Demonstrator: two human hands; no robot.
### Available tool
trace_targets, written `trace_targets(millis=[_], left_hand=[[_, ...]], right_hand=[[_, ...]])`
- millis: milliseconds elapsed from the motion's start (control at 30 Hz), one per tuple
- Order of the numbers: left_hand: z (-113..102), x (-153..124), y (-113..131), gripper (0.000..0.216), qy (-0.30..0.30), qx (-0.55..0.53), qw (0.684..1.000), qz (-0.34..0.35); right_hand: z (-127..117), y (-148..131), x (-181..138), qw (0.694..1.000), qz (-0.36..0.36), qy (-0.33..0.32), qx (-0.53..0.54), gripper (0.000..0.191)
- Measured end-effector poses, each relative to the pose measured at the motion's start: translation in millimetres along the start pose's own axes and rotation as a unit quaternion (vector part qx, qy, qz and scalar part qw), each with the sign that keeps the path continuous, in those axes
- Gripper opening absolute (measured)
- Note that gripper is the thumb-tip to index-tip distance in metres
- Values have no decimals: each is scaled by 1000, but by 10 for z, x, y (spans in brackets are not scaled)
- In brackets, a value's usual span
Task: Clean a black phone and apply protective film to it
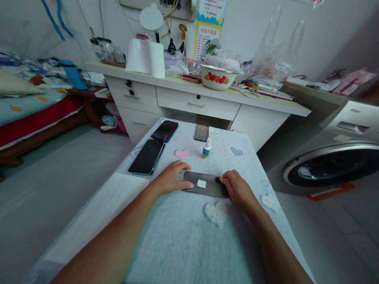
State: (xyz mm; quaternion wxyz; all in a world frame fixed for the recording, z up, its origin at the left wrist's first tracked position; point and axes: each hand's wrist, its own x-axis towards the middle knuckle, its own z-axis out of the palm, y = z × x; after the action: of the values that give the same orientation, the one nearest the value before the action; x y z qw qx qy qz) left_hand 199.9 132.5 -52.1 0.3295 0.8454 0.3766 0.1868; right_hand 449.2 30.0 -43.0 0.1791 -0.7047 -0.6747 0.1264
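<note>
A grey phone (207, 186) lies flat on the cloth-covered table (189, 236) with a small white sticker (201, 183) on its surface. My left hand (171, 178) rests on the phone's left end, fingers curled over its edge. My right hand (238, 188) holds the phone's right end, fingers closed in a pinch near a small dark bit at the corner. A small white dropper bottle (206, 148) stands upright just behind the phone.
Three more phones lie further back: a dark one (147, 156), a red-edged one (164, 130) and a grey one (201, 132). Behind the table stands a white desk (195, 103) with a flowered bowl (218, 77). A washing machine (331, 157) is at right, a bed (32, 106) at left.
</note>
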Motion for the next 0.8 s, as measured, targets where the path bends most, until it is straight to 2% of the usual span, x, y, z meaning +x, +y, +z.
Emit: trace_targets(millis=[233,800], left_hand=[[9,5,-17,48,-4,14,1000,12],[-16,14,7,57,-16,18,999,22]], right_hand=[[-31,21,-18,1000,-26,9,-3,25],[66,-90,-27,998,-49,26,5,21]])
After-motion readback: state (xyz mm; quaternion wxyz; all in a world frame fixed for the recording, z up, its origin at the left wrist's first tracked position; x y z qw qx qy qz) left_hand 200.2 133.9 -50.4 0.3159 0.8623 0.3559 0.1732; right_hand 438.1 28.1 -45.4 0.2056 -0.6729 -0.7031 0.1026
